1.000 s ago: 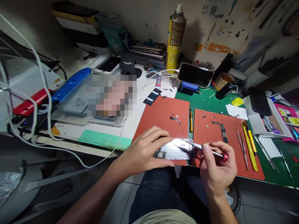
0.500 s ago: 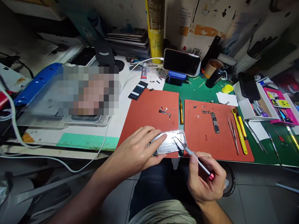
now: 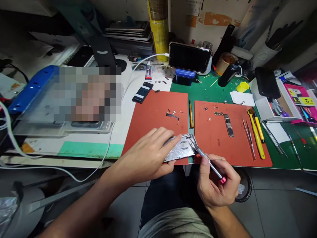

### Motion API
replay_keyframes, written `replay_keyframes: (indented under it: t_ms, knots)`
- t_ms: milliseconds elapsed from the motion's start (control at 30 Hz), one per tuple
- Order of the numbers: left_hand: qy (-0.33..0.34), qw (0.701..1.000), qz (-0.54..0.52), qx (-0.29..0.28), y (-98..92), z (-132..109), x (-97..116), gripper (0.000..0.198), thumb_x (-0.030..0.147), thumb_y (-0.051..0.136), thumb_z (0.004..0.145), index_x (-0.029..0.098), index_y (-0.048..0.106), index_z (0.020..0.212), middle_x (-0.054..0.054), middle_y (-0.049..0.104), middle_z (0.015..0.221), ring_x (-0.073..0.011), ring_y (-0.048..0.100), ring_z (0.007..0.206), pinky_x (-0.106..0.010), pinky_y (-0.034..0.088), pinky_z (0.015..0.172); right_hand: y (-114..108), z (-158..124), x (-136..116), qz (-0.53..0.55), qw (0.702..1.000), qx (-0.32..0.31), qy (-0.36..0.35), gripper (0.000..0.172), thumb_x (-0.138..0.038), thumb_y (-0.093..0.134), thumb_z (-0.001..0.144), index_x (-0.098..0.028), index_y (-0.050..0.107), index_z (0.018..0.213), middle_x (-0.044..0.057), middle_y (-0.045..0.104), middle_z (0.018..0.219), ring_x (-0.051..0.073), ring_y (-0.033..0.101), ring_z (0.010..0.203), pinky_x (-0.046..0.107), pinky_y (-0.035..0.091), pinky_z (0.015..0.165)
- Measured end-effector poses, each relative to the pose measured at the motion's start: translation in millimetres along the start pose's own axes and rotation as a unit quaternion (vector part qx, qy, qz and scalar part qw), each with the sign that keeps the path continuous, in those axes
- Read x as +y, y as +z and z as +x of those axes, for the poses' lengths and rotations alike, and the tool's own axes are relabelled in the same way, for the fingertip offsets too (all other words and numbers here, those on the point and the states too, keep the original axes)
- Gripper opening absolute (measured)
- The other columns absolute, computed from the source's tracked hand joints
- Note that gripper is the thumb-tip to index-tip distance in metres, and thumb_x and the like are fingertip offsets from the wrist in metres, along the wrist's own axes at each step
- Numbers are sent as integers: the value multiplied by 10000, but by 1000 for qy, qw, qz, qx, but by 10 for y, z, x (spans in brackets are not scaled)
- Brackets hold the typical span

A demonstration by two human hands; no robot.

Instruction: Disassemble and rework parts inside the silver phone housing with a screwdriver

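My left hand (image 3: 145,155) grips a bare silver phone housing (image 3: 182,149) at the near edge of the left red mat (image 3: 153,119), fingers wrapped over its left half. My right hand (image 3: 218,185) is closed around a thin screwdriver (image 3: 206,160) with a red end cap. Its tip rests on the housing's upper right corner. A phone logic board (image 3: 228,123) lies on the right red mat (image 3: 223,145). Small metal brackets (image 3: 172,114) lie on the left mat.
A gold screwdriver (image 3: 190,114) lies between the mats. Tweezers (image 3: 248,138) and yellow pry tools (image 3: 256,132) sit on the right. A phone (image 3: 190,57) stands on a blue holder, a yellow spray can (image 3: 158,29) behind it. A white cable (image 3: 74,172) hangs at left.
The view has tilted down and shifted. My right hand dropped below the table edge and swung the screwdriver steeper, its tip moving to the housing's top right corner. The left hand keeps its grip.
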State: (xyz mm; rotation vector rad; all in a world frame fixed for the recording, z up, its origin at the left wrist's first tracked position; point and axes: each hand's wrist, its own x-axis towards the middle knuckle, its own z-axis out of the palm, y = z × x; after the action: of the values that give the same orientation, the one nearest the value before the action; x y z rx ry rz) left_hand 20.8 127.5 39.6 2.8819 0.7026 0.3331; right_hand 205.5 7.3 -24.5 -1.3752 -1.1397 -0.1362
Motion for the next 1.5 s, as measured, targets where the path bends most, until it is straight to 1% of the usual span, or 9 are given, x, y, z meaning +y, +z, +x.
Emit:
replay_keyframes:
  t_ms: [200,433,567,733,833,967,1067,1300,1500]
  knots:
    - [-3,1000,-24,-14,29,10,-13,572,224,638,946,111,560,1501,-162,636,1217,-322,575,1052,-470,544,879,14,-19,42,-19,999,-25,-6,524,-49,808,886,-280,627,1320,32,748,970,215,766,824,393,680,673]
    - [-9,999,-40,-14,56,3,-15,603,199,645,936,104,544,1523,-163,620,1240,-320,555,1064,-484,544,897,56,-54,78,-15,1000,-19,-12,529,-26,812,871,-256,634,1313,35,748,976,209,762,825,371,672,661]
    - [-15,998,-46,-33,30,2,-9,593,193,638,941,113,548,1521,-161,616,1251,-314,550,1072,-479,545,908,56,-63,113,-26,999,-22,-32,505,-24,835,867,-216,631,1287,28,747,983,190,766,812,343,679,654]
    - [-16,998,-48,-33,16,8,-7,556,200,624,957,112,561,1503,-158,615,1247,-307,548,1072,-474,545,911,57,-65,125,-3,999,-21,-41,576,51,844,815,-162,644,1311,56,753,1006,194,767,849,350,677,685]
    - [-17,998,-49,-29,28,16,-13,558,195,617,961,112,556,1509,-158,614,1254,-308,546,1083,-479,547,916,62,-64,125,-7,999,-19,-42,576,40,844,824,-178,642,1317,49,753,1002,193,764,845,352,676,680]
    - [-16,998,-52,-30,29,25,-19,552,200,629,959,105,565,1499,-161,611,1255,-315,542,1091,-495,552,919,62,-63,122,-25,999,-26,-39,509,-19,831,873,-213,628,1298,35,750,990,193,767,826,348,680,662]
    - [-17,998,-56,-29,21,28,-19,541,199,635,956,107,578,1486,-159,612,1253,-313,544,1085,-500,557,920,64,-62,117,-28,999,-28,-38,482,-34,822,889,-216,625,1290,33,747,980,195,768,819,347,680,656]
    - [-25,996,-75,-38,6,31,-29,560,197,663,935,117,589,1484,-152,606,1242,-315,546,1088,-504,562,924,78,-43,110,-31,997,-27,-66,538,14,827,857,-186,631,1317,52,754,987,205,765,841,353,671,668]
    - [-31,994,-90,-50,10,36,-44,588,194,680,925,131,586,1501,-145,592,1239,-314,542,1089,-492,558,915,61,-24,94,-39,994,-53,-88,525,18,817,863,-177,624,1310,72,758,1043,220,779,917,375,683,730]
